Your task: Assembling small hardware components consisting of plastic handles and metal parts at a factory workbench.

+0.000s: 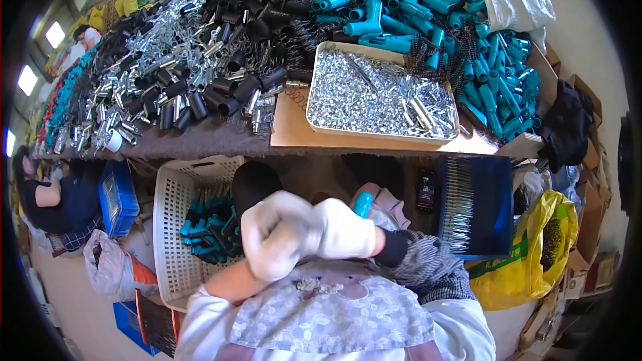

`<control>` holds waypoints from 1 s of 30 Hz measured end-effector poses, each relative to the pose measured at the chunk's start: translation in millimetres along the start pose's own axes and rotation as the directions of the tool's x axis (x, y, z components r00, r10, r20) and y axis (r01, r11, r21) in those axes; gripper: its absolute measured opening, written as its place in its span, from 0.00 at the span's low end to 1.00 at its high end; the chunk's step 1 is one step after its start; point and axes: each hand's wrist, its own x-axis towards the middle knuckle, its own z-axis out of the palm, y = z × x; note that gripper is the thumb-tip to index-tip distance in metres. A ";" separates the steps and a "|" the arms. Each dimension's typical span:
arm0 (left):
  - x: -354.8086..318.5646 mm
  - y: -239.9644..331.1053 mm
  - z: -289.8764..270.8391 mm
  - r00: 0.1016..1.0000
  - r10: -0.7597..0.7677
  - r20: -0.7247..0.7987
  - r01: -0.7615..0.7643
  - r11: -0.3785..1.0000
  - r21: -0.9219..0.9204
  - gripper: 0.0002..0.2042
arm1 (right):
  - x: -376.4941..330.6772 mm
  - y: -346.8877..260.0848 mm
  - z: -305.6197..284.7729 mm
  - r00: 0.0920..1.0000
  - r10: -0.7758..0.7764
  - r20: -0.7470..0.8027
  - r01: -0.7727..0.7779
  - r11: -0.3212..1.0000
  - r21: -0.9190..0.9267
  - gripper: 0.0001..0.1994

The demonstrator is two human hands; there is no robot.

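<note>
My left hand, in a white glove, is curled and blurred by motion in front of my apron. My right hand, also in a white glove, is closed and pressed against the left. A rounded teal plastic part sticks out past the right glove near the wrist; the rest of it is hidden by the hand. Whatever sits between the two hands cannot be made out. Left of my hands, a white plastic basket holds several teal-and-black pistol-shaped pieces.
The bench ahead carries heaps of black sleeves, springs, teal housings and a cream tray of small metal parts. To the right are a phone, a blue bin of metal rods and a yellow sack. Other people work at left.
</note>
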 end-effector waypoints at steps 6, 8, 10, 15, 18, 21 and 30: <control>10.0 20.7 6.7 0.984 0.037 0.176 -0.084 0.960 0.266 0.18 | 11.1 7.1 5.4 0.953 -0.301 -0.022 0.275 0.836 0.474 0.16; 28.4 9.4 18.2 0.987 0.157 -0.035 -0.159 0.987 -0.038 0.15 | 9.9 -5.0 -7.6 0.992 -0.070 -0.101 0.081 0.991 0.105 0.15; 7.1 -21.3 17.3 0.944 0.201 -0.263 -0.222 0.973 -0.054 0.07 | 13.7 -13.0 -8.5 0.971 0.067 -0.228 -0.147 0.922 -0.357 0.14; 8.2 0.7 -4.3 0.909 0.023 0.417 -0.121 0.970 0.209 0.14 | 6.4 -12.4 -10.3 0.972 -0.204 0.117 0.197 0.978 0.067 0.12; 47.2 4.7 54.1 0.167 0.869 0.466 -0.533 0.477 -0.699 0.07 | -5.8 -5.8 -25.4 0.909 -0.081 0.409 0.010 0.985 0.173 0.06; 67.6 -11.1 74.7 0.055 0.995 0.088 -0.472 0.104 -0.876 0.07 | -6.1 4.1 -27.3 0.924 -0.091 0.372 0.005 0.974 0.225 0.05; 17.3 -31.8 -8.9 0.978 0.205 0.033 -0.205 0.979 0.009 0.22 | 8.7 32.0 -6.6 0.961 -0.050 0.271 -0.052 0.933 0.356 0.03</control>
